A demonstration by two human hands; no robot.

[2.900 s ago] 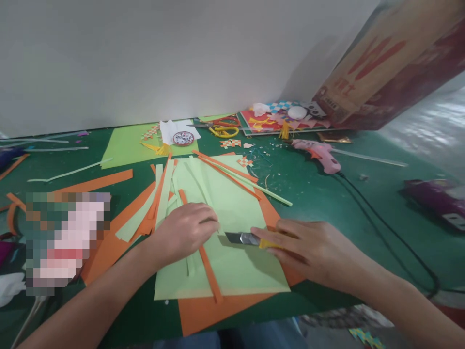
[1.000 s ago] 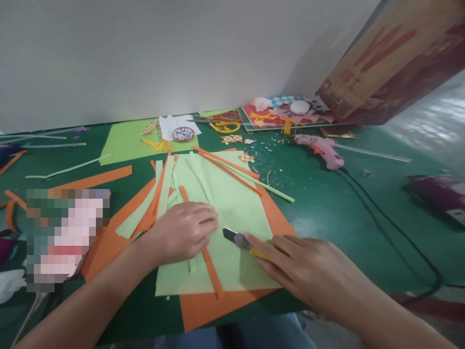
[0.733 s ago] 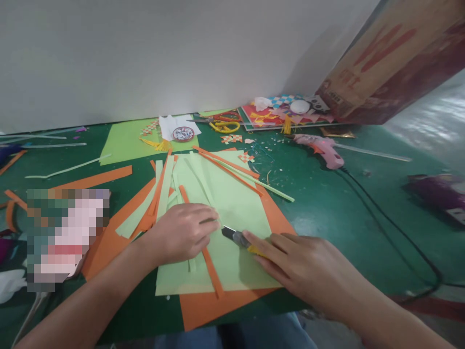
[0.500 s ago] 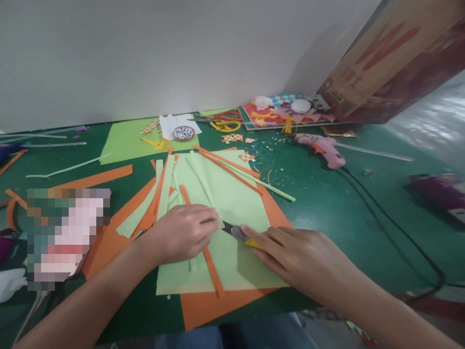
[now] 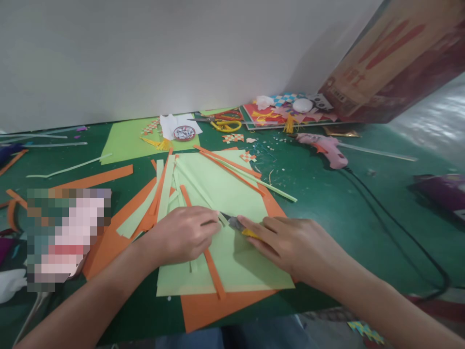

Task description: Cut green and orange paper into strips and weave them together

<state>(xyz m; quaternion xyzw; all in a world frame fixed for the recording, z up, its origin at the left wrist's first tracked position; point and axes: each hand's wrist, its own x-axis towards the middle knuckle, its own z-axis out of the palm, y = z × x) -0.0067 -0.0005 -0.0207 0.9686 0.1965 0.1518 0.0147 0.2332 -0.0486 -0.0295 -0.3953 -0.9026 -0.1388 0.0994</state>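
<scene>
My right hand (image 5: 290, 242) is closed around a utility knife (image 5: 250, 233) with a yellow handle, grey neck and dark blade. The blade tip points left and meets the end of a light green paper strip (image 5: 198, 183) near my left fingertips. My left hand (image 5: 192, 231) is closed, pinching that strip near its lower end. Beneath both hands lies a light green paper sheet (image 5: 254, 271), partly over an orange sheet (image 5: 207, 310). An orange strip (image 5: 214, 276) passes under my left hand. More green and orange strips (image 5: 165, 186) fan out at upper left.
On the green table (image 5: 363, 208), a pink glue gun (image 5: 325, 149) with a black cord rests at right. Scissors (image 5: 225, 125) and a round container (image 5: 184, 133) lie at the back. A pixelated object (image 5: 69, 237) is at left. A large bag (image 5: 385, 63) stands at back right.
My right hand has moved slightly left and up with the knife, bringing its blade against the strip near my left fingers. The left hand stays almost in place.
</scene>
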